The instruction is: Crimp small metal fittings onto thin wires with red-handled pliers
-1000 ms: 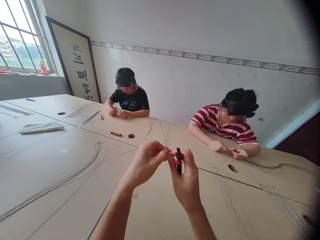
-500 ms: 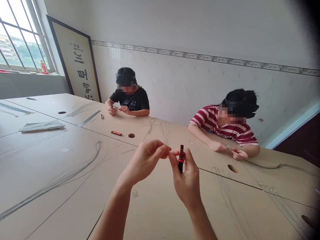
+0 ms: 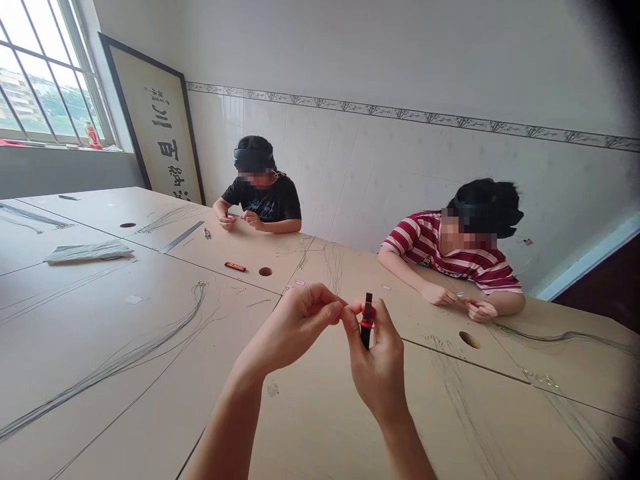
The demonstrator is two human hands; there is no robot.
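In the middle of the view my left hand (image 3: 295, 323) is closed, with thumb and fingertips pinched together. Whatever lies in that pinch is too small to make out. My right hand (image 3: 377, 360) grips a small black-and-red hand tool (image 3: 367, 323), its dark metal end pointing up. The thumb and index finger of the right hand meet the left fingertips. Both hands are held above the pale table (image 3: 310, 413). To the left lies a long bundle of thin grey wires (image 3: 150, 350), with small bits at its far end.
Two people (image 3: 260, 197) (image 3: 460, 247) sit across the table, working with their hands. A black-and-red stick (image 3: 235, 267), a steel ruler (image 3: 183, 237), a white cloth or paper (image 3: 87, 252) and more wires (image 3: 465, 413) lie about. The tabletop has round holes (image 3: 470, 340).
The view has shifted slightly, so the scene sits a little further right. My fingertips have drawn closer together and now touch. The tool stays in my right hand.
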